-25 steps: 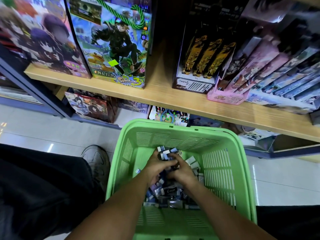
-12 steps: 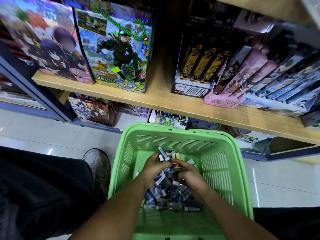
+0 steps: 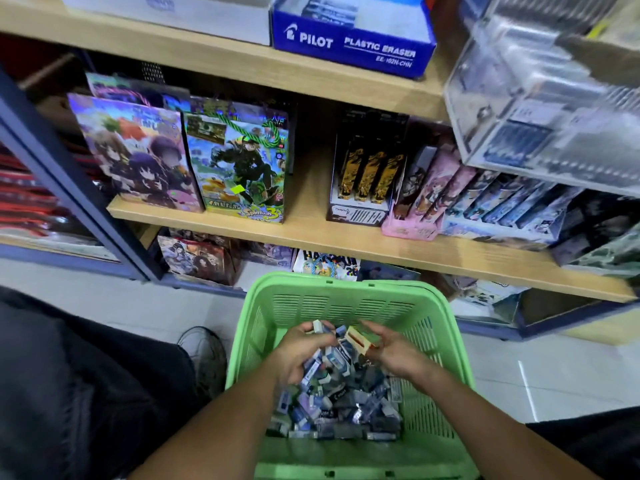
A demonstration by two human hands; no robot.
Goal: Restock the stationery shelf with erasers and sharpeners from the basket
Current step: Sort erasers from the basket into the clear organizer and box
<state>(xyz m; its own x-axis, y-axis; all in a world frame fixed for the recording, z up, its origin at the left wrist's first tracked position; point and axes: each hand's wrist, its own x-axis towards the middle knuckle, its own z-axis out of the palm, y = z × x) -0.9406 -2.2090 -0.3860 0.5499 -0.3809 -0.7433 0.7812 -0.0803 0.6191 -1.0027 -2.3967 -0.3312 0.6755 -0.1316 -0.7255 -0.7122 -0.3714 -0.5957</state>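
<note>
Erasers (image 3: 332, 393): heaped in the green basket (image 3: 433, 327).
Left hand (image 3: 298, 348): fingers clenched on several erasers.
Right hand (image 3: 391, 351): now lifted, grasping a yellow box (image 3: 358, 339) — sorting done, shelving next.
Pilot box (image 3: 353, 43): newly in view — likely destination.

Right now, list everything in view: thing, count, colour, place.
basket: one, green, on the floor below the shelves.
erasers: a heap, too many to count, blue, white and dark wrappers, in the basket.
small box: one, cream with a red stripe, held over the heap.
Pilot eraser box: one, blue, top shelf.
gift bags: two in front, printed cartoon art, middle shelf, left.
black display box: one, black with gold packs, middle shelf.
pink display box: one, pink, right of the black one.
clear case: one, transparent, upper right.
shoe: one, grey, floor left of the basket.
left hand: grips several erasers.
right hand: holds the small box.
</note>
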